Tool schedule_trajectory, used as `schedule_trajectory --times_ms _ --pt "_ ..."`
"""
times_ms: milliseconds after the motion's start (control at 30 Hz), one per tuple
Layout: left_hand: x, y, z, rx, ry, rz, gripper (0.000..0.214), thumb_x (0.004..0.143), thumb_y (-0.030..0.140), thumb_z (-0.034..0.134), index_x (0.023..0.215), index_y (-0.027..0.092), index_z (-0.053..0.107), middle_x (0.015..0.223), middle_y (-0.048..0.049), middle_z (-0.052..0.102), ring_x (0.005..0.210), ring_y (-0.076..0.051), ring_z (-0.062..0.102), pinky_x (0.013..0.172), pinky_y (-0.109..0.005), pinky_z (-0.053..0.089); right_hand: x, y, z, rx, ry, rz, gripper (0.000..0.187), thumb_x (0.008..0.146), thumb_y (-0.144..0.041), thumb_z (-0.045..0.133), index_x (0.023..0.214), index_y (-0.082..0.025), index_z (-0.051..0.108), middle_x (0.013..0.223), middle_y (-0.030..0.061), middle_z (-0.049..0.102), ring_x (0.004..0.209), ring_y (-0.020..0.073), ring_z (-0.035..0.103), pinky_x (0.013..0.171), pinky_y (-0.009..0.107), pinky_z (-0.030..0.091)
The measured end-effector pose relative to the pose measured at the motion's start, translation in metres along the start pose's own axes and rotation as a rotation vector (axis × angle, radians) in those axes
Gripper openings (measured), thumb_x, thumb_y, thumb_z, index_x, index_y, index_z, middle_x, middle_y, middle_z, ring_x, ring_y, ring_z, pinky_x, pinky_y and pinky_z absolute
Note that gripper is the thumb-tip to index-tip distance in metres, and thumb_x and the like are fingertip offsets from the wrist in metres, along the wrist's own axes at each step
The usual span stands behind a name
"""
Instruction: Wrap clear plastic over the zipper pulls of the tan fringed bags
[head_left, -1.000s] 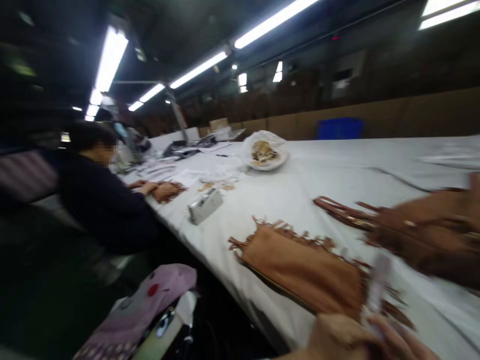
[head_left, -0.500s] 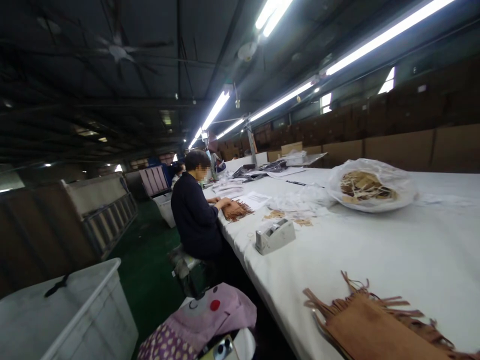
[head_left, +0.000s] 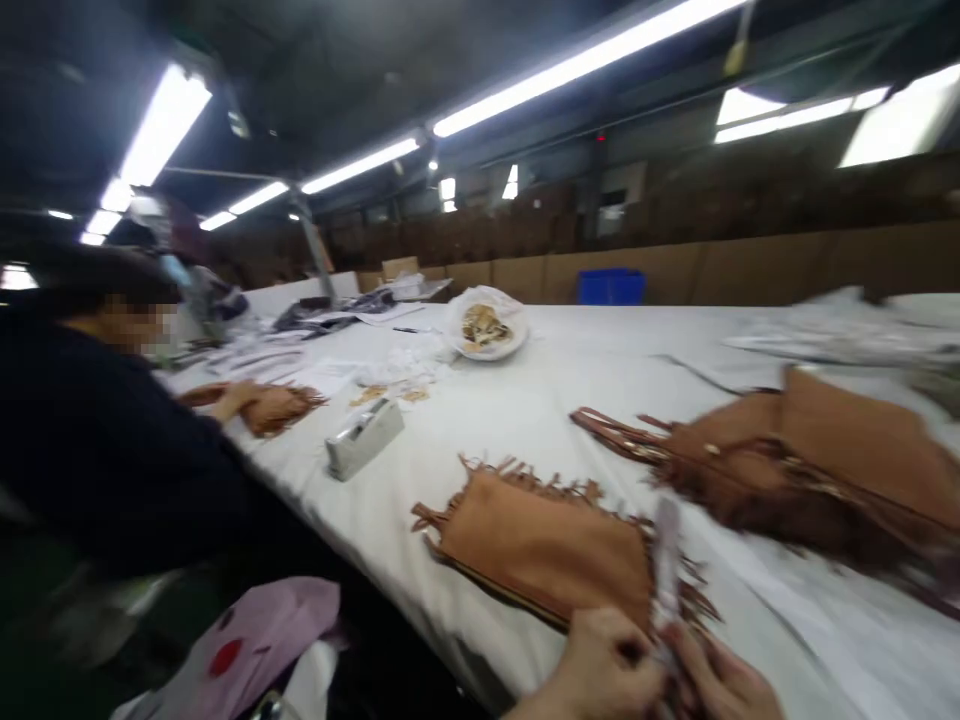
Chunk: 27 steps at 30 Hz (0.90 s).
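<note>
At the lower right of the head view, my left hand (head_left: 600, 665) is closed near the lower edge of a brown fringed pouch (head_left: 547, 540); what its fingers hold is hidden. My right hand (head_left: 724, 680) sits just beside it, its fingers closed on the lower end of a pale, shiny, narrow strip (head_left: 666, 560). That strip stands up over the pouch's right end and is too blurred to name. The pouch lies flat on the white table (head_left: 480, 420), a zipper along its near edge and fringe along its far side and ends.
More brown fringed bags (head_left: 810, 450) are piled on the right. A tape dispenser (head_left: 365, 437) and a plastic bag of tan scraps (head_left: 486, 325) stand farther off. At left, a co-worker (head_left: 112, 430) handles another fringed piece (head_left: 277, 408). A pink cloth (head_left: 262, 640) lies below the table edge.
My view has swung to the right, so the pouch and dispenser appear farther left. Both my hands and the pale strip are now in view, along with the piled bags.
</note>
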<state>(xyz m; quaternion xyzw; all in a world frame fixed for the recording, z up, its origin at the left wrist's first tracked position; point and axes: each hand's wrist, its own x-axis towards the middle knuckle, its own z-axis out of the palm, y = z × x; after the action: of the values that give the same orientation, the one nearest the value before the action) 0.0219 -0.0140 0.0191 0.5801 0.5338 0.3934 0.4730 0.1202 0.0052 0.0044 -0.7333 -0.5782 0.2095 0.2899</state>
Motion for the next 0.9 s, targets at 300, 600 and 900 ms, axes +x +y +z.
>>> schedule_trajectory --times_ms 300,600,900 --pt "-0.013 -0.014 -0.006 -0.079 -0.087 0.117 0.033 0.082 0.046 0.056 0.071 0.016 0.063 0.076 -0.0032 0.063 0.045 -0.012 0.063 0.039 -0.019 0.043 -0.005 0.026 -0.018 0.841 -0.268 0.019 0.046 0.072 -0.067 0.058 0.072 -0.021 0.051 0.033 -0.0099 0.041 0.024 0.0084 0.035 0.026 0.019 0.024" --pt "-0.015 -0.016 -0.005 -0.065 -0.073 0.130 0.031 0.081 0.045 0.057 0.071 0.017 0.065 0.076 -0.0033 0.064 0.045 -0.011 0.062 0.040 -0.019 0.043 -0.005 0.035 -0.027 0.777 -0.283 0.031 0.051 0.074 -0.065 0.056 0.097 -0.019 0.058 0.038 -0.0094 0.047 0.027 0.0104 0.042 0.028 0.020 0.032" --pt "-0.015 -0.019 -0.006 -0.055 -0.091 0.122 0.028 0.080 0.043 0.059 0.072 0.018 0.065 0.077 -0.0025 0.063 0.046 -0.011 0.061 0.041 -0.019 0.043 -0.008 0.040 -0.026 0.747 -0.264 -0.013 0.044 0.078 -0.062 0.054 0.084 -0.019 0.060 0.040 -0.0080 0.048 0.029 0.0092 0.041 0.030 0.019 0.030"
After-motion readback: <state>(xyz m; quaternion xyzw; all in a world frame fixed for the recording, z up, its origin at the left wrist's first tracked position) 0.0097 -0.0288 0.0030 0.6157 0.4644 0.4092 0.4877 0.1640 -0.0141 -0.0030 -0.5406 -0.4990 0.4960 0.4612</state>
